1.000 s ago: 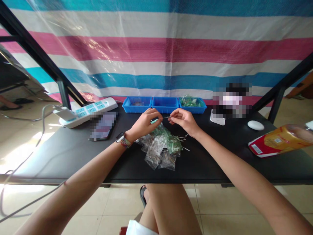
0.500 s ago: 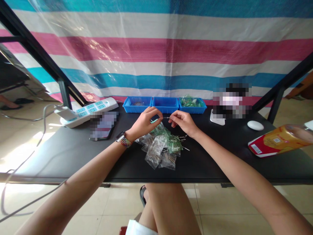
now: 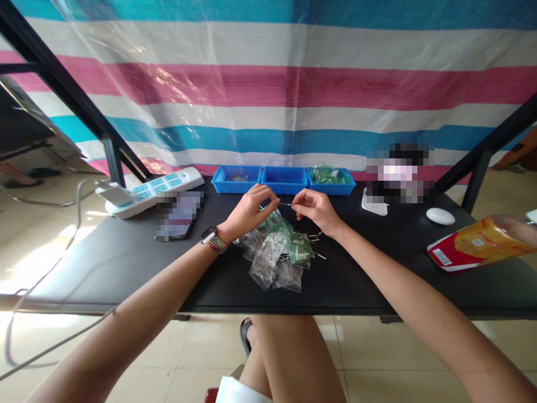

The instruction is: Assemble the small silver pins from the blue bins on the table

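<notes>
Above the pile, my left hand (image 3: 251, 211) and my right hand (image 3: 314, 209) face each other. A thin silver pin, shaped like a blind rivet (image 3: 285, 204), spans the gap between them. My right thumb and forefinger pinch its right end. The left thumb and forefinger curl into a ring, with their tips at its left end. Beneath the hands lie clear plastic bags (image 3: 265, 268) with small brass-coloured pins inside, and green-tinted bags (image 3: 300, 246). Several loose rivets (image 3: 319, 256) stick out at the pile's right side.
Behind the hands stands a blue three-compartment tray (image 3: 284, 189); green bags fill its right section. A power strip (image 3: 184, 180) and a phone (image 3: 180, 215) lie left. To the right are a white case (image 3: 374, 204), a white mouse-like object (image 3: 440, 216) and a lying bottle (image 3: 478, 243).
Both hands stay nearly in place on the rivet. Its position between the fingertips has shifted very slightly. The whole view has drifted a few pixels.
</notes>
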`<state>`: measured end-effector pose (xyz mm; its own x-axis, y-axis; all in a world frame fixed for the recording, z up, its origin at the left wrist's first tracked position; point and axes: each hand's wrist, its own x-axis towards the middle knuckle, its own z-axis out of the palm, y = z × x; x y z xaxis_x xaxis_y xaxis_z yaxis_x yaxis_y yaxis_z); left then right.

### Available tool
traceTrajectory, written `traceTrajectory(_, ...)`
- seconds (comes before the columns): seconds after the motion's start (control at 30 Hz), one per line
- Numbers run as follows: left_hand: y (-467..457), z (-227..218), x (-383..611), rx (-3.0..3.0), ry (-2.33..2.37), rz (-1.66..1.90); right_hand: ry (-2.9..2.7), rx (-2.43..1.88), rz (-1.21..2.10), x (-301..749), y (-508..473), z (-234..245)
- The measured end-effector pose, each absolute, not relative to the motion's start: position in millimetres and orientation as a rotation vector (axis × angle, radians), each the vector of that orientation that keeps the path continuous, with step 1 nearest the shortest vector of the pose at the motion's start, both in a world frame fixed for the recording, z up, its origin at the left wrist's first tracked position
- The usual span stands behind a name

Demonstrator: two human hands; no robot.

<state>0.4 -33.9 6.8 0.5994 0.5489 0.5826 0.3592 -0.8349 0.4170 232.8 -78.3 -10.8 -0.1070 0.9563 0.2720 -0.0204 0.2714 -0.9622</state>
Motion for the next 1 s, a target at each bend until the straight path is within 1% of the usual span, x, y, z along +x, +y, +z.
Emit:
traceTrajectory(0.2, -34.6, 9.3, 1.0, 2.547, 0.869, 1.112, -1.226, -1.022, 0.855, 244.4, -60.4, -9.3)
traceTrajectory(0.3, -29.1, 3.6, 0.2, 2.573, 0.917, 1.012, -1.221, -1.084, 0.841, 252.4, -55.0, -11.0)
traceTrajectory(0.43, -20.9, -6.8, -2.6, 2.684, 0.938, 0.773, -1.351, -1.139, 0.723, 254.5, -57.9, -16.7)
traceTrajectory(0.57, -19.9, -9.4, -3.9, 2.694, 0.921, 0.666, -1.620, -1.115, 0.685, 243.7, -65.4, -20.9)
traceTrajectory(0.7, -23.6, -7.1, -2.9, 2.669, 0.893, 0.640, -2.019, -1.072, 0.400, 235.3, -72.5, -22.6)
traceTrajectory(0.8, -25.4, -6.8, -2.0, 2.659, 0.884, 0.643, -2.094, -1.137, 0.241, 235.5, -73.9, -23.9)
traceTrajectory(0.9, -25.5, -8.1, -1.5, 2.654, 0.853, 0.653, -2.139, -1.143, 0.136, 237.8, -70.9, -25.6)
traceTrajectory(1.0, -24.1, -9.8, -1.1, 2.650, 0.820, 0.659, -2.215, -1.117, 0.102, 240.3, -66.8, -27.5)
